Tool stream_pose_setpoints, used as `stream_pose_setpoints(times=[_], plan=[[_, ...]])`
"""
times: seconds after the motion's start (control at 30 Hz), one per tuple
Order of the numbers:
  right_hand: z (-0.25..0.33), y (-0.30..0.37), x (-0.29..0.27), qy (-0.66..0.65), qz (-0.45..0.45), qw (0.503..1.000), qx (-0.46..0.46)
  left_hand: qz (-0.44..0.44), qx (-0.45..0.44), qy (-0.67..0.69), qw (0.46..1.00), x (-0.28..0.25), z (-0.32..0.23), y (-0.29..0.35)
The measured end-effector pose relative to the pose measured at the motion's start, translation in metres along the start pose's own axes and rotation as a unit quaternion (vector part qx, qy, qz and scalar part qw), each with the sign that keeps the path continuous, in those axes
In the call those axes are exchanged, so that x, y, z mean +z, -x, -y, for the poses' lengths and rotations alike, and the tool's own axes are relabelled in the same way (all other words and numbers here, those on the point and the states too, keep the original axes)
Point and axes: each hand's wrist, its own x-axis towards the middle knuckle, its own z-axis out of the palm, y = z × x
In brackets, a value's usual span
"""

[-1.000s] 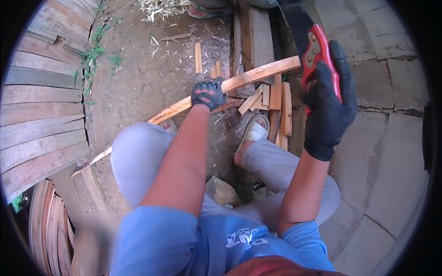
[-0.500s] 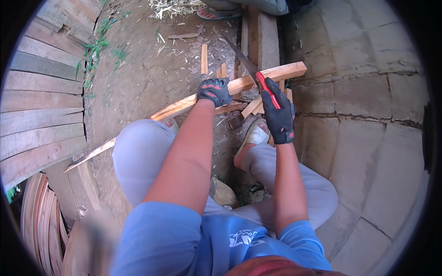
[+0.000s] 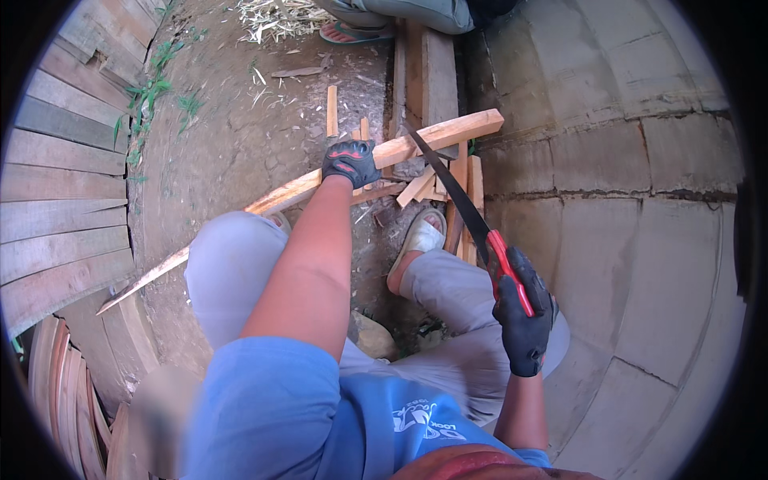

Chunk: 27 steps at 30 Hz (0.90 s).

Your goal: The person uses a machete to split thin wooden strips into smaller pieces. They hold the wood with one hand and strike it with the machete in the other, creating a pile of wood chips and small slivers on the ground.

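Note:
A long piece of timber slants from the lower left up to the right, its squared end at the upper right. My left hand, in a black glove with red trim, is closed over the timber near its middle. My right hand, gloved too, grips the red handle of a hand saw. The dark blade runs up and left from the handle, and its tip end lies across the timber to the right of my left hand. The right hand is low, close to my right knee.
Short wood offcuts lie under the timber, beside a thick beam. Another person's sandalled foot is at the top, near pale shavings. Grey concrete slabs cover the right side; planks line the left.
My right hand has drawn the saw back toward my body and down to the right, so more blade shows below the timber. My left hand keeps its hold on the timber.

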Motion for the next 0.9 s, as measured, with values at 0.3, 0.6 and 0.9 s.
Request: stream_pose_setpoints(times=[0.3,0.6,0.9], plan=[[0.002,-0.063,0.056,0.13,-0.031,0.972,-0.195,-0.02,0.002,0.012,1.0,0.008,0.003,0.001],[0.032,-0.111,0.042,0.027,0.0,0.986,-0.162,-0.015,0.023,-0.005,1.0,0.005,0.013,-0.006],[0.043,-0.111,0.058,0.051,-0.005,0.973,-0.226,-0.088,0.017,-0.036,0.995,0.006,-0.003,-0.012]])
